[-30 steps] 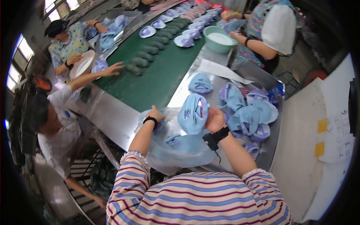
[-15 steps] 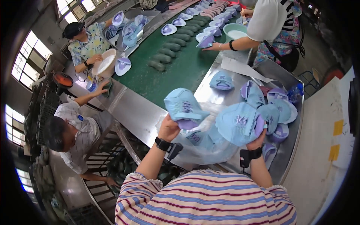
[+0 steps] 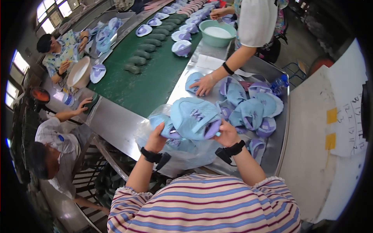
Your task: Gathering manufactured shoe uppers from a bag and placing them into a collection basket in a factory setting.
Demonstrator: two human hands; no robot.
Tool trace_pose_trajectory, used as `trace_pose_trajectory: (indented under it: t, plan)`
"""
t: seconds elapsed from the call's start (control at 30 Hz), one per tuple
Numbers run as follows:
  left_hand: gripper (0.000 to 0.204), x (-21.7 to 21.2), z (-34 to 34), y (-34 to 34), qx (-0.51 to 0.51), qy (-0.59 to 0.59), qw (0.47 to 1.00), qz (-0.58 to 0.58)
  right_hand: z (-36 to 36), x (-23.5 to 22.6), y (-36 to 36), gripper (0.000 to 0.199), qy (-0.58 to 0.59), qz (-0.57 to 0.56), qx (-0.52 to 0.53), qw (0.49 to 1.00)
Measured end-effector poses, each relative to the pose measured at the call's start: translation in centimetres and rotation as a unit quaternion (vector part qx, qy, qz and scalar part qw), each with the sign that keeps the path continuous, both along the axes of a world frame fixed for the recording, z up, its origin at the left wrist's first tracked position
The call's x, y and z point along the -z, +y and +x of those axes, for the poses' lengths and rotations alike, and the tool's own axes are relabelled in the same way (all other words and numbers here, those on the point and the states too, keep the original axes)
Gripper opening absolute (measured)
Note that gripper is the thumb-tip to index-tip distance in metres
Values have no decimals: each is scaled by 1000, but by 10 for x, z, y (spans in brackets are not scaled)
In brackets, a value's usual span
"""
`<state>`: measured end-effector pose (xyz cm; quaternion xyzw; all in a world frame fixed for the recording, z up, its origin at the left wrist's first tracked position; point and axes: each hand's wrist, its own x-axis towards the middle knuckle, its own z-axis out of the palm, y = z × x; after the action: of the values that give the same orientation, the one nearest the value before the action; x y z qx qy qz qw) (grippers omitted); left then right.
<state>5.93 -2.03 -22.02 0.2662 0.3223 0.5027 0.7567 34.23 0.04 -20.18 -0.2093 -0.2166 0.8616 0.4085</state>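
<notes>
My left hand (image 3: 156,139) grips a light blue shoe upper (image 3: 160,121) with purple lining. Closed on the heel end of a second blue shoe upper (image 3: 194,116) with purple laces is my right hand (image 3: 228,134). The two uppers are side by side, the right one overlapping the left. Below them a clear plastic bag (image 3: 194,158) lies on the metal table with another blue upper (image 3: 180,145) in it, partly hidden. Just beyond, a co-worker's hand (image 3: 204,84) rests on a blue upper (image 3: 191,80).
A pile of blue and purple uppers (image 3: 248,113) fills the tray to my right. Dark shoe lasts (image 3: 147,47) and uppers line the green belt (image 3: 120,87) ahead. A green basin (image 3: 216,32) of white liquid stands far right. Two people work along the left side.
My hands have brought the two uppers together, from apart to overlapping. The co-worker on the right has reached across to the loose upper on the metal table. The view has shifted.
</notes>
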Motion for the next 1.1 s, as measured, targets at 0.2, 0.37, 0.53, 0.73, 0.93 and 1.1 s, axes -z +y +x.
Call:
trace_pose_trajectory:
  t: [0.2, 0.37, 0.53, 0.73, 0.93, 1.1]
  plan:
    - [50, -19, -28, 16, -97, 36, 995, 2, 46, 2, 53, 44, -53, -15, 197, 979]
    - [45, 5, -66, 42, -133, 95, 986, -19, 141, 90, 74, 82, -470, -13, 451, 759]
    - [39, 49, -139, 81, -210, 257, 941, -66, 105, 72, 45, 60, -442, 62, 432, 783]
    - [56, -50, -236, 151, -406, 300, 861, -65, 53, 38, 33, 32, -424, 218, 286, 831]
    - [50, -37, -119, 93, 127, 322, 931, 117, -1, 26, 21, 14, -435, 302, 77, 845]
    - [49, 15, -56, -31, 279, 660, 642, 271, -63, 8, 4, 30, -489, 504, -250, 667]
